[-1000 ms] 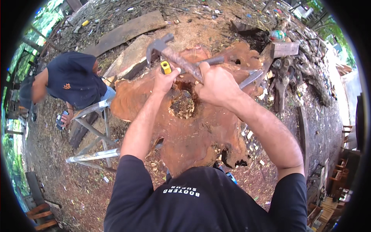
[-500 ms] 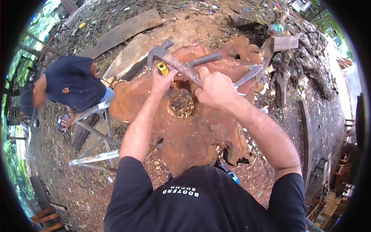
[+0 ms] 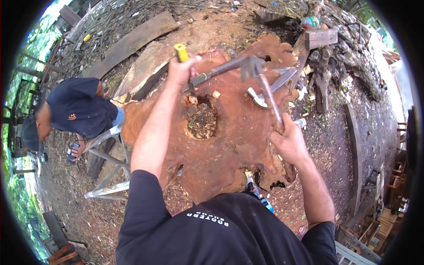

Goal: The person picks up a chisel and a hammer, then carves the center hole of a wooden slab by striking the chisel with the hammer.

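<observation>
- One broad reddish wood slab [image 3: 229,145] fills the middle, with a big chip-strewn hollow [image 3: 215,110] left of centre!
- One co-worker [image 3: 77,106] bends over at left, well apart from the person's hands.
- Two hands at work: the left hand [image 3: 180,73] stretches farther forward, fingers wrapped round its grip, thumb out; the right hand [image 3: 289,140], elbow bent, is closed tight on a handle.
- One hammer [image 3: 270,99] in that right fist, head up and clear of the chisel!
- One yellow-handled chisel [image 3: 181,53] in the left, blade down by the hollow's far rim.
</observation>
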A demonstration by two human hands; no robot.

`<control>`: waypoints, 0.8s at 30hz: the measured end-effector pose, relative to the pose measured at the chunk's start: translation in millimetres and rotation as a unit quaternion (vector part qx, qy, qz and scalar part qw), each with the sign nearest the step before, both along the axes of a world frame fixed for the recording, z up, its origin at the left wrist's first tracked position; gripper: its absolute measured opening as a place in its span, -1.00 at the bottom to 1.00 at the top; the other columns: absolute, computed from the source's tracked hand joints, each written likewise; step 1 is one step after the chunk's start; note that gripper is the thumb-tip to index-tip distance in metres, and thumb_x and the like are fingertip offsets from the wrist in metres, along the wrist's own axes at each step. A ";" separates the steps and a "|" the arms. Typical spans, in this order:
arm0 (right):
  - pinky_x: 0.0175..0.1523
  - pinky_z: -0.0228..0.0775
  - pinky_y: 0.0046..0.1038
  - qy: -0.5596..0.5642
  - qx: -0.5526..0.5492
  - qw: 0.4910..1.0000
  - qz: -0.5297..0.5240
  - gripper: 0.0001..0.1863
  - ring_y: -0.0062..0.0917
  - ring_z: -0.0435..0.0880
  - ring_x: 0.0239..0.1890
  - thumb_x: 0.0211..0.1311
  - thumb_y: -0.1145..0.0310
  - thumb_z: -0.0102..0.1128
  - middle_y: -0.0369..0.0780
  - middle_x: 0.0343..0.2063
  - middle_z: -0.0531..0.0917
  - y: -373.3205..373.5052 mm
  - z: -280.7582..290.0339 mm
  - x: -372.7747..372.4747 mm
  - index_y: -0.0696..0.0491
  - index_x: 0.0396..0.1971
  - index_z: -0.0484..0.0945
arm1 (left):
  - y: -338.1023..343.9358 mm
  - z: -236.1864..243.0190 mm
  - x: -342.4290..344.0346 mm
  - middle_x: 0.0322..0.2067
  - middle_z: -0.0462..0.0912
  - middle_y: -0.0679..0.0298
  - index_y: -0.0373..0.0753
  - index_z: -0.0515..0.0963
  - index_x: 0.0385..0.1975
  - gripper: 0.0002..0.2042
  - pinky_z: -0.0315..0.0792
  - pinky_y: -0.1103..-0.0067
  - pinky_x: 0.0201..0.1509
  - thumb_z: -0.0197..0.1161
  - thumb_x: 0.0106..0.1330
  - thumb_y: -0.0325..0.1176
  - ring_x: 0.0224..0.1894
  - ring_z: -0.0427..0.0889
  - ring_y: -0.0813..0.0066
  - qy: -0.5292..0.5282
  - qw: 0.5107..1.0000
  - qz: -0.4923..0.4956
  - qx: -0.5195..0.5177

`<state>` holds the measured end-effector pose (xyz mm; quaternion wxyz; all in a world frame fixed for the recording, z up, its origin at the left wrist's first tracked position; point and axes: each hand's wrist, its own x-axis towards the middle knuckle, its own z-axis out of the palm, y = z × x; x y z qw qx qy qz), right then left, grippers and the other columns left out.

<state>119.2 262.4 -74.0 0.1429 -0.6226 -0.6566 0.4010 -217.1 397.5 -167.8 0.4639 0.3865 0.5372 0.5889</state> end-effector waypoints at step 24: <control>-0.61 0.30 -0.54 0.139 -0.009 0.990 -0.006 -0.72 -0.70 0.44 -0.71 0.11 0.44 0.20 -0.32 -0.57 0.51 -19.7 -32.8 6.3 0.16 -0.16 0.47 | -53.6 -14.8 -35.2 -0.67 0.40 0.46 -0.08 0.41 -0.51 -0.71 0.42 0.59 -0.51 0.44 0.24 -0.19 -0.68 0.36 0.64 -0.132 0.971 0.185 0.078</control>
